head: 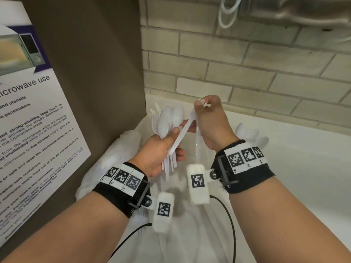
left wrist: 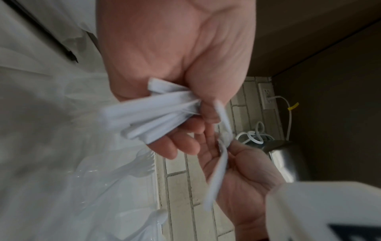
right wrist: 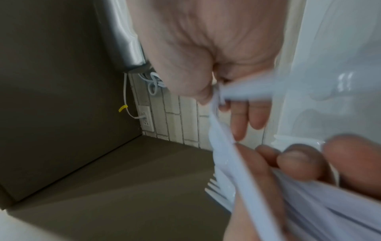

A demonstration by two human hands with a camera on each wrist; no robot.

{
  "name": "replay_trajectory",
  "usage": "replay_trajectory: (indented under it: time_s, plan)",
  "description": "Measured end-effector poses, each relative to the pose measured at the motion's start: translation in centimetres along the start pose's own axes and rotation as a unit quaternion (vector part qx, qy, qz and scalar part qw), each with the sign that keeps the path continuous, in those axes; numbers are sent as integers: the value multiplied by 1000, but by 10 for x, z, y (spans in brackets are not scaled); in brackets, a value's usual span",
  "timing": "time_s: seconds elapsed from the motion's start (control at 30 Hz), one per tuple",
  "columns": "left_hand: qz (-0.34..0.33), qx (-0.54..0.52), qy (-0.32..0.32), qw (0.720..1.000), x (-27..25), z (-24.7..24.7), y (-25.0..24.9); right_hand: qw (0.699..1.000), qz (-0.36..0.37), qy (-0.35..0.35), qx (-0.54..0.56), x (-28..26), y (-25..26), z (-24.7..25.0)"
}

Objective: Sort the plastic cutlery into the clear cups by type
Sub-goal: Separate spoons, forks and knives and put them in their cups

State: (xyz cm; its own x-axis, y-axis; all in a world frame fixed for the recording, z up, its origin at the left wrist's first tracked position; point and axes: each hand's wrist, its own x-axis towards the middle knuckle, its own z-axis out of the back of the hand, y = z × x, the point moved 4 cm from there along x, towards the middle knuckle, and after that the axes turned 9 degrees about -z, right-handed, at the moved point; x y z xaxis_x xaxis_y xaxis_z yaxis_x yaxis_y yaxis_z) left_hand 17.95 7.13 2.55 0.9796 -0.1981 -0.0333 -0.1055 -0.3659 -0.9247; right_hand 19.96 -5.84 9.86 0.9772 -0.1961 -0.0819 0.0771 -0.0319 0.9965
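My left hand [head: 173,142] grips a bunch of white plastic spoons [head: 171,118] by their handles [left wrist: 152,117], bowls up. My right hand [head: 201,111] is just to its right, fingers curled round a white fork [head: 204,103] whose tines stick out above the fist; its handle [left wrist: 216,179] hangs down past the palm. Another white handle [head: 182,133] slants from the right fingers down to the left thumb. Behind the left hand, more forks [head: 154,114] stand in the corner. More spoons [head: 247,131] stand to the right. The clear cups are hard to make out.
A crumpled white plastic bag [head: 190,234] with loose cutlery lies on the white counter [head: 294,168] under my wrists. A brown panel with a microwave notice [head: 28,130] closes the left side. A tiled wall [head: 247,73] stands behind, with a steel appliance [head: 303,12] above.
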Motion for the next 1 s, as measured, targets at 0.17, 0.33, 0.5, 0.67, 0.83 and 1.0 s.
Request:
replay_trajectory:
  time_s: [0.17, 0.33, 0.5, 0.67, 0.83, 1.0]
  plan:
    - [-58, 95, -4, 994, 2, 0, -4, 991, 85, -71, -73, 0, 9, 10]
    - [-135, 255, -65, 955, 6, 10, -5, 982, 146, -99, -65, -5, 19, 23]
    - [-145, 297, -64, 942, 8, 6, -1, 978, 137, -2, -156, -13, 14, 2]
    - [-189, 382, -66, 902, 6, 5, -3, 975, 134, -9, -175, -13, 20, -3]
    - [-242, 459, -58, 853, -2, 2, -11, 961, 132, 27, -241, -4, 23, -2]
    - [-248, 519, -47, 817, -7, -3, -13, 934, 137, 39, -326, -5, 25, -5]
